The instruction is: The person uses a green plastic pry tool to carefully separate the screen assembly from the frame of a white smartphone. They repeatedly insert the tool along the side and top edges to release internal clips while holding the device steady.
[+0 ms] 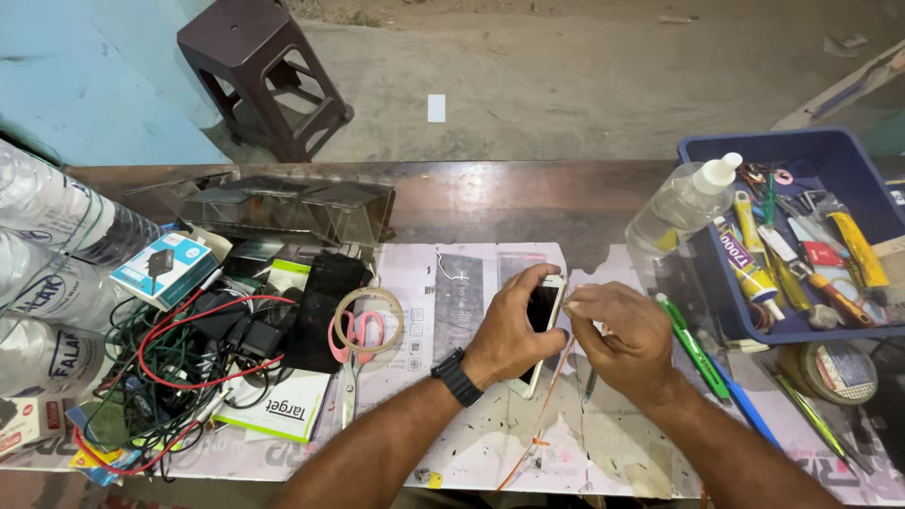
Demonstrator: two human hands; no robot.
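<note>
My left hand (510, 328) grips a white smartphone (543, 311) with a dark screen, holding it tilted on its long edge above the paper-covered table (471, 424). A black watch sits on that wrist. My right hand (617, 332) pinches at the phone's upper right edge with thumb and forefinger. A thin tool (590, 385) pokes out below the right hand; how it is held is hidden. A thin orange wire (547, 405) lies on the paper under the phone.
Pink-handled scissors (354, 351) and a tape ring lie left of the phone, beside a tangle of cables (189, 358) and small boxes. A blue tray (801, 236) of tools and glue tubes, a clear squeeze bottle (683, 203) and green pens stand right. A stool (264, 66) stands beyond.
</note>
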